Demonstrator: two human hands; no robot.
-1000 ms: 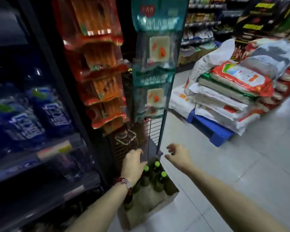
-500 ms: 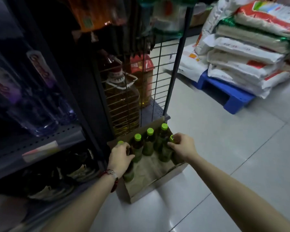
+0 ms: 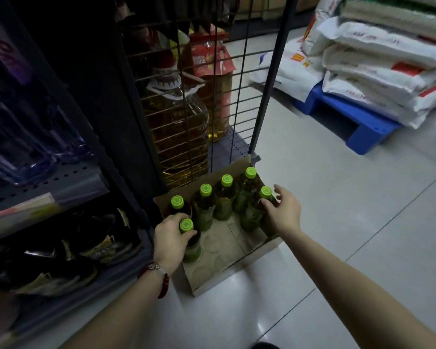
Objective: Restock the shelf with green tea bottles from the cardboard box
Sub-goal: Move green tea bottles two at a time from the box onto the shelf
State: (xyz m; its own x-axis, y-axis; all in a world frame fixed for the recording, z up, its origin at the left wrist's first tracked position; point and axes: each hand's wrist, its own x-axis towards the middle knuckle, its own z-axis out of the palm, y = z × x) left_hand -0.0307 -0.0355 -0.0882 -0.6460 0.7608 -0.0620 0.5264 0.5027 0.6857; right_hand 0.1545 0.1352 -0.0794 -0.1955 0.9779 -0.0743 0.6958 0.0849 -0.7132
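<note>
A person's two bare arms reach down into an open cardboard box (image 3: 219,263) that sits on the pale tiled floor (image 3: 337,222) of a dim shop aisle. Six green tea bottles with bright green caps stand upright inside it, four in a row along the far wall and two nearer the sides, leaving the near part of the box floor bare.

The left hand (image 3: 170,239), a red bracelet (image 3: 161,278) at its wrist, is wrapped around the neck of the nearest left bottle (image 3: 190,244), its cap showing above the fingers. The right hand (image 3: 285,212) curls its fingers against the right-hand bottle (image 3: 256,212) just below the cap; the grip looks partial, with the thumb spread wide, and whether it fully holds the bottle cannot be told.

Directly behind the box rises a wire rack (image 3: 212,96), its grid standing between the viewer and a large jug of yellow cooking oil (image 3: 179,127) and a second oil container with a red label (image 3: 212,64). The rack's dark upright post (image 3: 269,84) meets the floor at the box's far corner.

To the left, a dark shelf unit (image 3: 43,182) carries clear bottles with bluish tints on its perforated upper tier and dark crumpled packets (image 3: 68,258) on the lowest tier, close beside the left forearm. Across the aisle to the right, well apart from the box, white sacks (image 3: 378,69) lie stacked on a blue plastic pallet (image 3: 358,129).
</note>
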